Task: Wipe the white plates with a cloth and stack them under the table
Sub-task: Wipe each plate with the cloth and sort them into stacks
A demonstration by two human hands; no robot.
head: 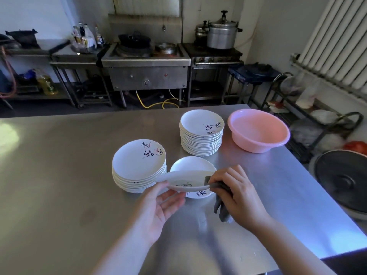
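Observation:
My left hand (158, 209) holds a white plate (182, 180) by its near left rim, tilted almost flat above the steel table (59, 175). My right hand (236, 193) grips a grey cloth (221, 207) and presses it against the plate's right edge. Under the held plate lies another white plate (191, 165) on the table. A stack of several white plates (139, 167) with painted marks stands to the left. A taller plate stack (201, 133) stands further back.
A pink plastic basin (258, 130) sits at the table's far right corner. The table's right edge drops to a round black fan (343, 179) and a wire rack (309, 116). A steel stove (147, 62) and pots line the back wall.

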